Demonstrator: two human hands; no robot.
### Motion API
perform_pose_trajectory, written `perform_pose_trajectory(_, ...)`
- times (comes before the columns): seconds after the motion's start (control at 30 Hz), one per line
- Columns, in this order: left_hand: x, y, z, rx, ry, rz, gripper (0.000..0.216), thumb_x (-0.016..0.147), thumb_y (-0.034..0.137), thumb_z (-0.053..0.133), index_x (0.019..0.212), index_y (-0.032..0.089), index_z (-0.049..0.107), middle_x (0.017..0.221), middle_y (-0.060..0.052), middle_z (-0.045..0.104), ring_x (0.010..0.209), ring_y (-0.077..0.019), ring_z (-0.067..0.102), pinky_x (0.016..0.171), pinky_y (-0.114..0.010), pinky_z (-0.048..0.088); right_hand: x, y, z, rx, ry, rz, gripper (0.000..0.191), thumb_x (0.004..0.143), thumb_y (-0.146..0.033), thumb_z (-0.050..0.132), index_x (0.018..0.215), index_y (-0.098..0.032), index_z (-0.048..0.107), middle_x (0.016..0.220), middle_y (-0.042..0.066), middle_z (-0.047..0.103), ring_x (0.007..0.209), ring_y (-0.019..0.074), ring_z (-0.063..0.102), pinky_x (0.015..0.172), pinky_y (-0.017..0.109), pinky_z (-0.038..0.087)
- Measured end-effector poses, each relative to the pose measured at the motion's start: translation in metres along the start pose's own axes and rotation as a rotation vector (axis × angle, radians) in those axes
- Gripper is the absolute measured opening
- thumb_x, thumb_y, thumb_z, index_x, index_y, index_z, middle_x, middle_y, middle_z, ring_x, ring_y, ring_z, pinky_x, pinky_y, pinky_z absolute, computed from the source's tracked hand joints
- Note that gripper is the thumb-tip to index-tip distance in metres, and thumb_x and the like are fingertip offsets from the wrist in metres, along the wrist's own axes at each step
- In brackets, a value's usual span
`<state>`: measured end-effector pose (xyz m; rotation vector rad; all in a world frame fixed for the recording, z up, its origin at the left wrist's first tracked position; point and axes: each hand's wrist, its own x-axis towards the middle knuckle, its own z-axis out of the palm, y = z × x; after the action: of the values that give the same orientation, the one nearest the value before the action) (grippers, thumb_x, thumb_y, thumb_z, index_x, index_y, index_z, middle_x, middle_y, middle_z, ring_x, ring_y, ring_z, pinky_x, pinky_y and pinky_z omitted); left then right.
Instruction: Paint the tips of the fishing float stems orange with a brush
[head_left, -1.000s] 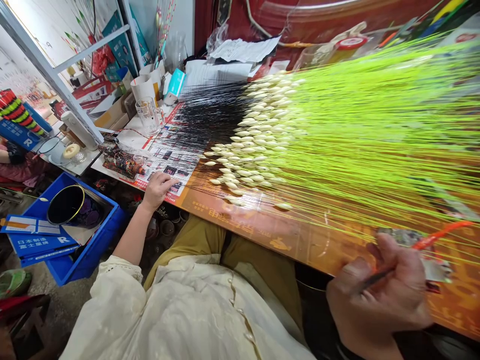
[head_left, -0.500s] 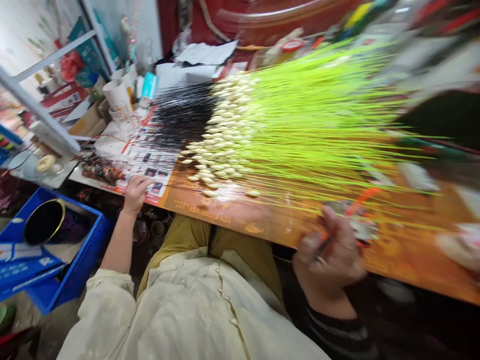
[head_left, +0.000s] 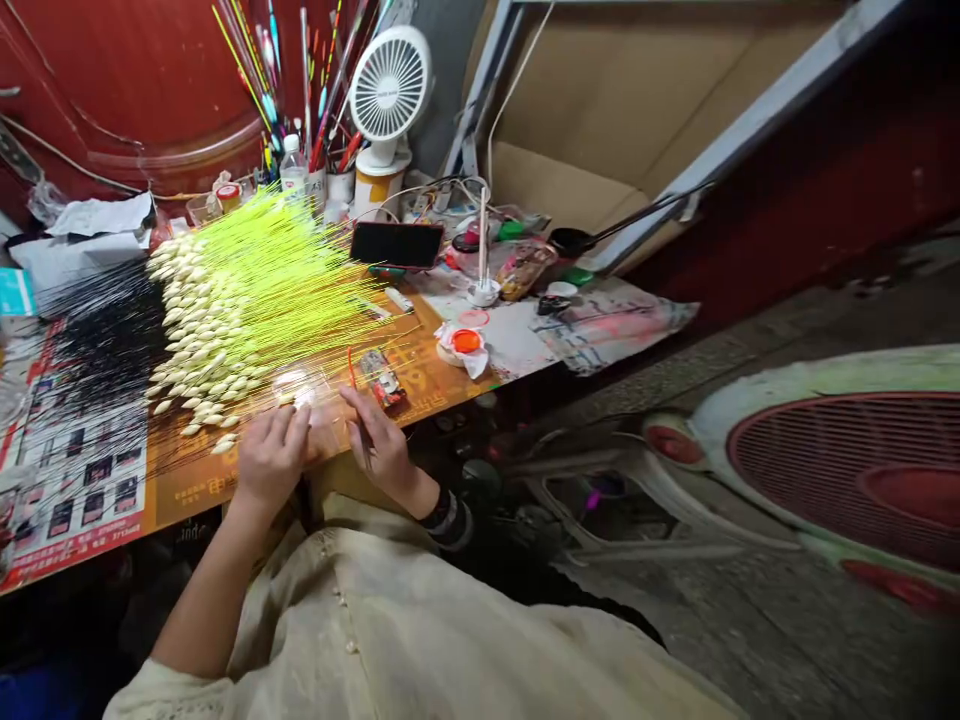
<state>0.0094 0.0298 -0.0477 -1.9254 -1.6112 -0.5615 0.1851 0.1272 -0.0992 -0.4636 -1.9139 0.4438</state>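
Many fishing floats (head_left: 206, 320) lie side by side on the table, with pale spindle-shaped bodies, black stems to the left and yellow-green tips to the right. My left hand (head_left: 271, 455) is closed at the table's front edge, just below a single pale float body (head_left: 286, 398); what its fingers hold is hidden. To its right, my right hand (head_left: 384, 450) is closed in a pinch, with something thin and dark between the fingers that I cannot make out. An orange strip (head_left: 351, 366) shows just beyond its fingertips, beside a small printed packet (head_left: 382, 378).
A small white fan (head_left: 390, 90), a dark phone (head_left: 397, 245) and pots of upright sticks stand at the back. An open orange pot (head_left: 466, 342) sits right of the packet. A large fan (head_left: 855, 470) stands on the floor at the right.
The view has swung to the right. My left hand has moved from the black stems at the left to the middle of the table edge, near my right hand.
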Motion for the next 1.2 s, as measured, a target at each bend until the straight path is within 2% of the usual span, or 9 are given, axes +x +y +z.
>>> perform_pose_trajectory(0.1, 0.028, 0.014, 0.027, -0.012, 0.032, 0.037, 0.028, 0.099, 0.019, 0.052, 0.124, 0.017, 0.064, 0.104, -0.012, 0.075, 0.085, -0.0224, 0.068, 0.076, -0.037, 0.048, 0.000, 0.003, 0.000, 0.029, -0.001, -0.008, 0.064, 0.100, -0.011, 0.046, 0.160, -0.023, 0.028, 0.147, 0.013, 0.058, 0.136, 0.0231, 0.057, 0.112, 0.042, 0.054)
perform_pose_trajectory(0.23, 0.039, 0.015, 0.039, -0.027, 0.060, 0.034, 0.021, 0.100, 0.018, 0.052, 0.116, 0.017, 0.066, 0.093, -0.010, 0.075, 0.076, -0.0196, 0.065, 0.069, -0.035, 0.043, 0.003, 0.006, -0.001, 0.037, -0.007, -0.002, 0.063, 0.100, -0.012, 0.045, 0.160, -0.023, 0.029, 0.145, 0.013, 0.059, 0.136, 0.0229, 0.057, 0.112, 0.042, 0.054)
perform_pose_trajectory(0.37, 0.040, 0.014, 0.039, -0.032, 0.054, 0.043, 0.021, 0.099, 0.018, 0.055, 0.117, 0.017, 0.065, 0.092, -0.009, 0.075, 0.075, -0.0191, 0.064, 0.069, -0.035, 0.042, 0.007, 0.004, -0.009, 0.080, -0.031, 0.038, 0.061, 0.101, -0.013, 0.043, 0.159, -0.024, 0.029, 0.143, 0.013, 0.061, 0.130, 0.0213, 0.062, 0.108, 0.040, 0.056)
perform_pose_trajectory(0.47, 0.039, 0.014, 0.039, -0.017, 0.044, 0.034, 0.020, 0.099, 0.020, 0.057, 0.117, 0.017, 0.065, 0.092, -0.008, 0.076, 0.076, -0.0196, 0.064, 0.070, -0.035, 0.042, 0.004, 0.006, -0.025, 0.098, 0.018, 0.049, 0.057, 0.101, -0.013, 0.046, 0.156, -0.025, 0.036, 0.134, 0.012, 0.067, 0.118, 0.0199, 0.069, 0.103, 0.039, 0.059)
perform_pose_trajectory(0.6, 0.039, 0.014, 0.040, -0.022, 0.041, 0.026, 0.020, 0.098, 0.025, 0.059, 0.116, 0.019, 0.066, 0.092, -0.008, 0.076, 0.076, -0.0196, 0.065, 0.071, -0.035, 0.043, -0.014, 0.020, -0.056, 0.054, 0.140, 0.090, 0.047, 0.100, -0.012, 0.045, 0.145, -0.025, 0.050, 0.120, 0.010, 0.073, 0.103, 0.0189, 0.072, 0.092, 0.039, 0.062)
perform_pose_trajectory(0.77, 0.041, 0.014, 0.039, -0.030, 0.035, 0.023, 0.020, 0.097, 0.026, 0.061, 0.116, 0.019, 0.066, 0.093, -0.007, 0.076, 0.076, -0.0193, 0.065, 0.070, -0.035, 0.044, -0.037, 0.042, -0.081, -0.016, 0.161, 0.088, 0.043, 0.099, -0.011, 0.046, 0.138, -0.024, 0.057, 0.112, 0.011, 0.073, 0.103, 0.0218, 0.071, 0.088, 0.043, 0.062)
perform_pose_trajectory(0.9, 0.043, 0.013, 0.038, -0.027, 0.058, 0.029, 0.018, 0.096, 0.024, 0.063, 0.113, 0.019, 0.067, 0.093, -0.007, 0.077, 0.076, -0.0190, 0.065, 0.072, -0.034, 0.046, -0.039, 0.050, -0.083, -0.039, 0.137, 0.008, 0.047, 0.096, -0.009, 0.047, 0.139, -0.024, 0.056, 0.110, 0.011, 0.073, 0.101, 0.0226, 0.068, 0.087, 0.046, 0.061)
perform_pose_trajectory(1.0, 0.042, 0.013, 0.038, -0.040, 0.057, 0.020, 0.019, 0.096, 0.023, 0.063, 0.114, 0.020, 0.067, 0.095, -0.007, 0.077, 0.078, -0.0190, 0.067, 0.075, -0.033, 0.047, -0.037, 0.052, -0.082, -0.040, 0.147, 0.001, 0.051, 0.095, -0.008, 0.048, 0.143, -0.023, 0.052, 0.108, 0.010, 0.073, 0.101, 0.0227, 0.067, 0.087, 0.046, 0.060)
perform_pose_trajectory(1.2, 0.042, 0.012, 0.038, -0.055, 0.028, 0.008, 0.020, 0.096, 0.023, 0.062, 0.116, 0.021, 0.067, 0.094, -0.007, 0.077, 0.081, -0.0192, 0.068, 0.077, -0.033, 0.048, -0.037, 0.055, -0.077, -0.086, 0.165, -0.012, 0.049, 0.096, -0.011, 0.050, 0.143, -0.026, 0.055, 0.106, 0.009, 0.074, 0.102, 0.0231, 0.067, 0.087, 0.045, 0.060)
